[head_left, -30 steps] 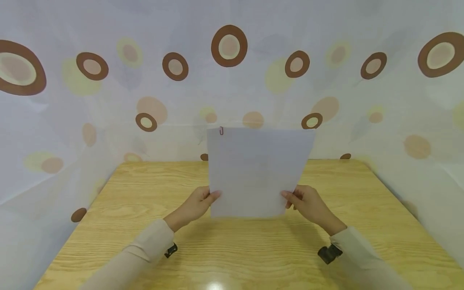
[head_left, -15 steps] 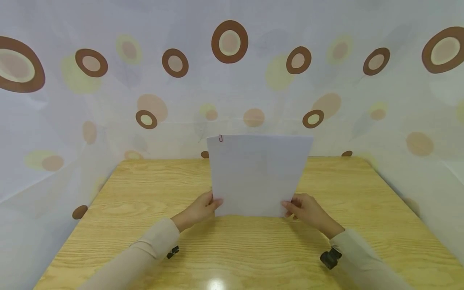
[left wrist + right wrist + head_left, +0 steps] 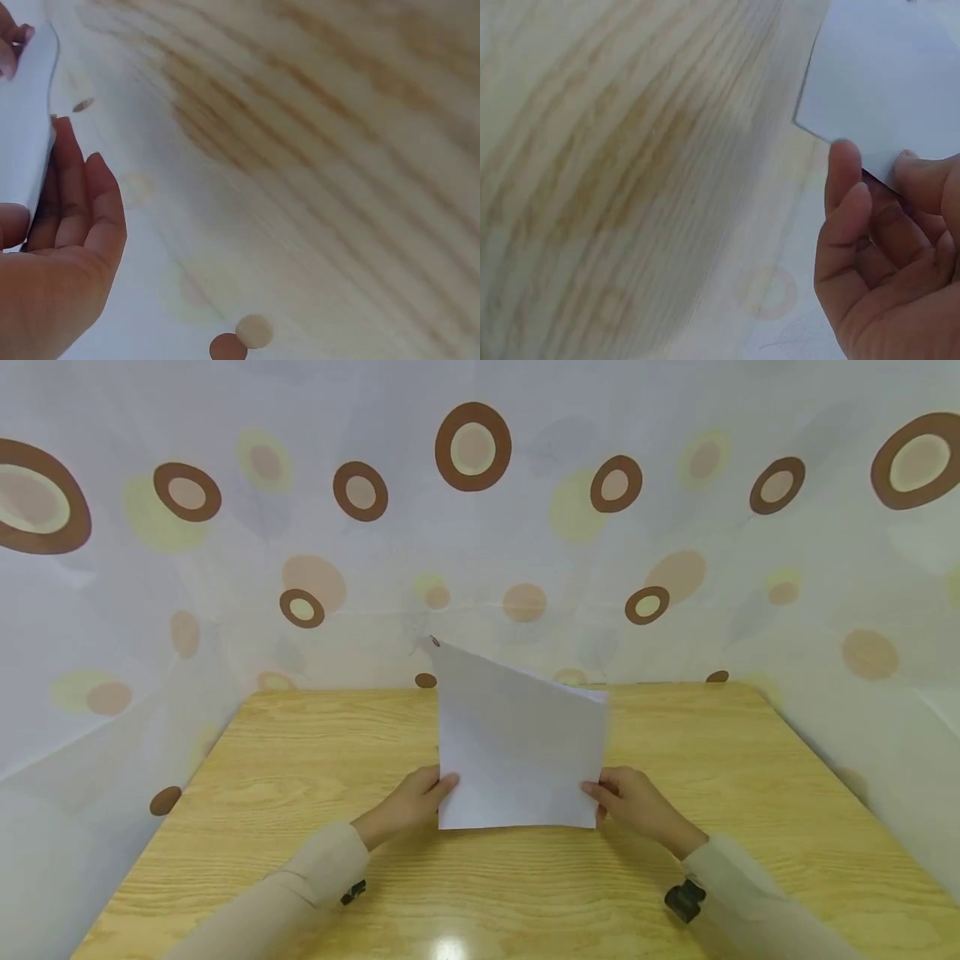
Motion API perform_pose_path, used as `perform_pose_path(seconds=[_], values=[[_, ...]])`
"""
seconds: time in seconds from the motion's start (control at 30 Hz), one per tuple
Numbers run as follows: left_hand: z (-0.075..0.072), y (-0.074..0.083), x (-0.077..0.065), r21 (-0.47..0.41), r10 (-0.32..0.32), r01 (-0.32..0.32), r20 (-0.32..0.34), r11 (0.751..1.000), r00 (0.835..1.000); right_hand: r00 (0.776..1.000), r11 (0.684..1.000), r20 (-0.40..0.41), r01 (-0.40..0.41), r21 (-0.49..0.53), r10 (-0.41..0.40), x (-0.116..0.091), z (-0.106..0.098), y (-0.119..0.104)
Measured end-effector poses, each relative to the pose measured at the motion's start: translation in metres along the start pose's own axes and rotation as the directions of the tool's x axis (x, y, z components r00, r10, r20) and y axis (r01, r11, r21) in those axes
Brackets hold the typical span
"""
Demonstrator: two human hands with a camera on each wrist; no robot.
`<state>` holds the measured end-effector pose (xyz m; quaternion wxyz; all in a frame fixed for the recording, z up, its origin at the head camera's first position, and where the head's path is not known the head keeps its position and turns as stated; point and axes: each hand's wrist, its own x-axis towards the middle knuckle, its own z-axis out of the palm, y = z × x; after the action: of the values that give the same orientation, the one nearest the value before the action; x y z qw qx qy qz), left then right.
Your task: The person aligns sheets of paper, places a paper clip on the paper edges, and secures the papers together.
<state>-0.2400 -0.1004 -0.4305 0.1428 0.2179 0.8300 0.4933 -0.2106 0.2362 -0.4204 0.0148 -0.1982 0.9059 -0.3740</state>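
Note:
White paper (image 3: 517, 743), looking like more than one sheet at its top edge, is held up over the table between both hands. A small dark-red paper clip (image 3: 435, 642) sits on its top left corner. My left hand (image 3: 408, 802) pinches the left edge low down, thumb in front and fingers behind. On the opposite edge my right hand (image 3: 637, 802) grips the paper the same way, its thumb on the near face. The top right part bends down and back, so the upper edge slopes. In the right wrist view, the paper's lower corner (image 3: 817, 112) juts past the fingertips.
A light wood-grain table (image 3: 315, 735) spreads under the hands. White sheeting with brown rings and pale spots (image 3: 525, 552) hangs behind it and along both sides. Dark wrist devices show at the left cuff (image 3: 353, 892) and the right cuff (image 3: 685, 900).
The paper has come down a little, with both hands lowered. Its top right corner has flopped down and back, while the clipped left corner stays up and has shifted slightly left.

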Motion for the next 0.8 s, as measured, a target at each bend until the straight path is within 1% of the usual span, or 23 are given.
perform_pose_path(seconds=[0.07,0.2,0.27,0.33,0.43,0.53,0.6,0.73,0.8], values=[[0.002,0.001,-0.005,0.026,0.013,-0.012,-0.026,1.0,1.0,1.0,1.0,-0.013,-0.001,-0.005,0.001,-0.004,0.002,-0.002],[0.008,0.004,-0.017,0.08,0.083,-0.078,-0.063,0.994,0.995,1.0,1.0,-0.028,0.01,-0.008,-0.01,-0.014,0.004,-0.008],[0.01,0.006,-0.022,0.078,0.105,-0.101,-0.06,0.992,0.993,0.999,1.0,-0.033,0.013,0.003,-0.013,-0.018,0.004,-0.01],[0.011,0.008,-0.025,0.058,0.11,-0.107,-0.048,0.993,0.993,0.999,1.0,-0.036,0.017,0.018,-0.016,-0.021,0.004,-0.011],[0.012,0.01,-0.028,0.022,0.104,-0.104,-0.022,0.994,0.994,1.0,0.999,-0.025,0.011,0.037,-0.01,-0.026,0.003,-0.011],[0.013,0.01,-0.029,0.017,0.1,-0.1,-0.01,0.995,0.995,1.0,0.999,-0.021,-0.016,0.039,0.017,-0.028,0.002,-0.009],[0.015,0.01,-0.027,0.029,0.092,-0.092,-0.013,0.995,0.996,0.999,0.998,-0.013,-0.038,0.044,0.038,-0.029,0.002,-0.005],[0.018,0.008,-0.023,0.04,0.05,-0.049,-0.02,0.998,0.999,0.998,0.998,0.02,-0.061,0.028,0.06,-0.026,0.001,0.003],[0.019,0.007,-0.021,0.028,0.018,-0.017,-0.011,0.999,1.0,0.997,0.998,0.046,-0.064,0.023,0.063,-0.024,0.0,0.007]])
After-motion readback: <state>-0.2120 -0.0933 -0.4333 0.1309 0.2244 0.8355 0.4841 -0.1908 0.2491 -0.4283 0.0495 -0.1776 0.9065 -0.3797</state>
